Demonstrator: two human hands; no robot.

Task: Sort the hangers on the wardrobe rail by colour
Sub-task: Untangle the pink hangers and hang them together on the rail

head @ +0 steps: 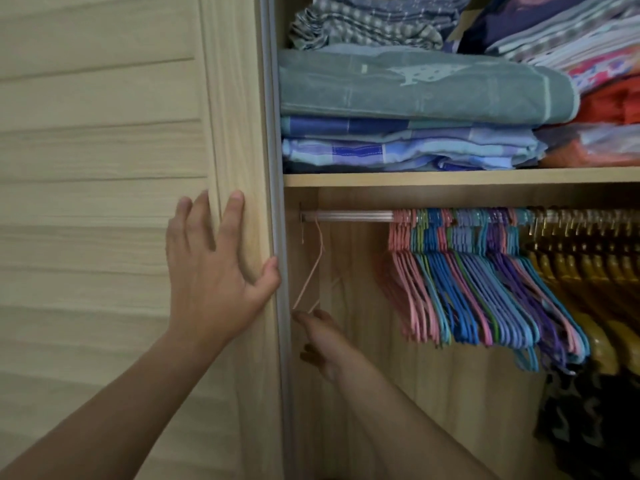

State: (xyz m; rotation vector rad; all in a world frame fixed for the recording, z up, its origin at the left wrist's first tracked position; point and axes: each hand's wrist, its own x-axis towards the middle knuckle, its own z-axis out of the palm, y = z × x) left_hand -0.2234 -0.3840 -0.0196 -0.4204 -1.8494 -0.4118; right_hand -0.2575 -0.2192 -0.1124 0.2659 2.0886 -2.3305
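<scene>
1. The left hand (214,268) lies flat and spread on the wardrobe door (104,168), fingers straight, thumb hooked at its edge.
2. The right hand (322,341) reaches inside, fingertips touching the lone pink hanger (313,268); whether it pinches it I cannot tell.
3. That hanger sits at the rail (346,216)'s far left, well apart from the mixed hangers (485,289).
4. Best to steady it, then bring the other pinks alongside.
</scene>
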